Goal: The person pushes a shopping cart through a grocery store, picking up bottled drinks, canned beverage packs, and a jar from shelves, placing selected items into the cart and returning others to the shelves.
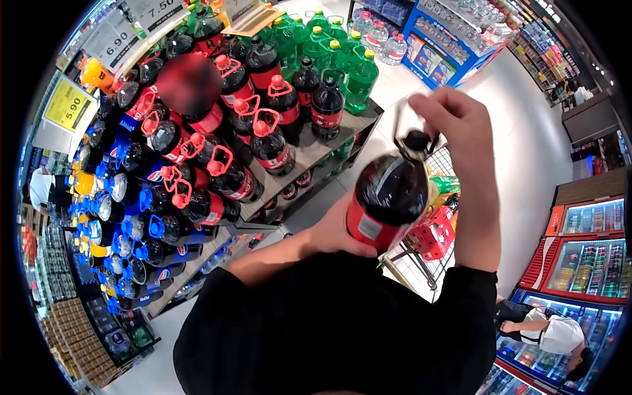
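Note:
A large cola bottle [390,191] with a red label, a black cap and a carrying loop is held in front of my chest, leaning slightly to the right. My left hand [339,230] is wrapped around its lower side, with the fingers behind it partly hidden. At the top, my right hand [455,118] pinches the carrying loop above the cap. Left of the bottle, a display shelf [260,204] bears several similar cola bottles [270,148], many with red caps and loops.
Beyond the bottle stands a wire shopping cart [440,263] with red and green packages inside. Pepsi bottles [158,230] fill the display's near left, green bottles [359,72] its far end. A person in a white top [556,334] is by the drink fridges [589,263] on the right.

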A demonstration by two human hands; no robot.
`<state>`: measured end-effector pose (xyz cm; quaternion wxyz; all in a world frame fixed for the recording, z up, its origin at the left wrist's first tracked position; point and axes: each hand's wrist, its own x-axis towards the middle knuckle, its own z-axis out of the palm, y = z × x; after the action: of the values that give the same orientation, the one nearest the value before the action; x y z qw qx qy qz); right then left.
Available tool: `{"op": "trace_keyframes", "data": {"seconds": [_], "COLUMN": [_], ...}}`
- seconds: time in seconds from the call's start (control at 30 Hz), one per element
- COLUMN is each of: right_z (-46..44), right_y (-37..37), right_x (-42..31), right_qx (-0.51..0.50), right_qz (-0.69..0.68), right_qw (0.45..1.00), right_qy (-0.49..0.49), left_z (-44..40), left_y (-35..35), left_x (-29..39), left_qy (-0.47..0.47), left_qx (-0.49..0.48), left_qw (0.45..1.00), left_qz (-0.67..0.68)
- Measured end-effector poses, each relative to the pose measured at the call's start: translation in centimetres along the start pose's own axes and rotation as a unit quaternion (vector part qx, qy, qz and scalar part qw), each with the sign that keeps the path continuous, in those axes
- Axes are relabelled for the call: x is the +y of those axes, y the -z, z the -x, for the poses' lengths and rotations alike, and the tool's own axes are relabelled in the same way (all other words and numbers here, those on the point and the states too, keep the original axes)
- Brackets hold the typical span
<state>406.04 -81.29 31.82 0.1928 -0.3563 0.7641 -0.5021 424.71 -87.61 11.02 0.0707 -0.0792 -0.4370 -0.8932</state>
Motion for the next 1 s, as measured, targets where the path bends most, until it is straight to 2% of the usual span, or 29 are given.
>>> {"op": "trace_keyframes", "data": {"seconds": [0.03, 0.07, 0.13, 0.2, 0.23, 0.3, 0.33, 0.37, 0.4, 0.43, 0.47, 0.53, 0.6, 0.73, 0.9, 1.0], "right_z": [-1.0, -1.5, -0.4, 2.4, 4.6, 8.8, 10.5, 11.9, 12.5, 12.4, 12.5, 13.0, 13.5, 13.6, 13.3, 13.0], "right_y": [-1.2, -2.1, -4.6, -8.3, -10.2, -13.6, -14.5, -14.8, -14.9, -15.1, -15.0, -14.3, -14.3, -14.5, -15.0, -15.2], "right_x": [1.4, 3.2, 7.3, 11.5, 12.4, 11.8, 10.9, 10.4, 9.9, 8.8, 8.8, 9.4, 8.8, 8.6, 8.2, 7.7], "right_qx": [0.026, 0.065, 0.066, -0.040, -0.042, -0.040, -0.036, -0.042, -0.049, -0.068, -0.075, -0.091, -0.112, -0.147, -0.159, -0.173], "right_qz": [-0.084, -0.105, -0.253, -0.336, -0.410, -0.472, -0.466, -0.408, -0.348, -0.387, -0.345, -0.259, -0.210, -0.123, -0.106, -0.128], "right_qw": [0.994, 0.989, 0.964, 0.941, 0.910, 0.875, 0.881, 0.911, 0.936, 0.920, 0.936, 0.961, 0.970, 0.975, 0.971, 0.969], "right_qy": [0.064, 0.078, 0.052, 0.023, -0.045, -0.097, -0.080, -0.042, -0.004, 0.014, 0.020, 0.033, 0.043, 0.108, 0.140, 0.125], "left_z": [0.0, 0.1, 0.4, 1.9, 2.8, 4.2, 4.5, 4.4, 4.5, 4.8, 5.0, 4.9, 3.4, 3.4, 4.3, 5.4], "left_y": [1.2, 2.1, 3.8, 5.4, 6.2, 5.9, 6.0, 6.9, 6.9, 6.4, 5.7, 5.9, 7.5, 8.2, 7.9, 7.7], "left_x": [0.2, 1.2, 3.1, 3.0, 2.5, 4.2, 4.8, 4.4, 5.0, 6.1, 7.2, 7.6, 5.8, 5.9, 7.0, 7.7], "left_qy": [0.006, 0.020, 0.014, -0.024, -0.010, 0.000, 0.005, -0.014, -0.007, 0.000, 0.007, 0.014, 0.006, 0.011, 0.011, 0.007], "left_qx": [-0.014, -0.036, -0.046, -0.020, -0.012, 0.052, 0.083, 0.045, 0.057, 0.068, 0.081, 0.039, -0.105, -0.147, -0.143, -0.118], "left_qw": [1.000, 0.998, 0.996, 0.994, 0.992, 0.986, 0.981, 0.985, 0.979, 0.971, 0.963, 0.951, 0.891, 0.816, 0.826, 0.848], "left_qz": [0.016, 0.041, 0.075, 0.103, 0.125, 0.156, 0.174, 0.166, 0.197, 0.228, 0.257, 0.306, 0.441, 0.559, 0.545, 0.516]}}
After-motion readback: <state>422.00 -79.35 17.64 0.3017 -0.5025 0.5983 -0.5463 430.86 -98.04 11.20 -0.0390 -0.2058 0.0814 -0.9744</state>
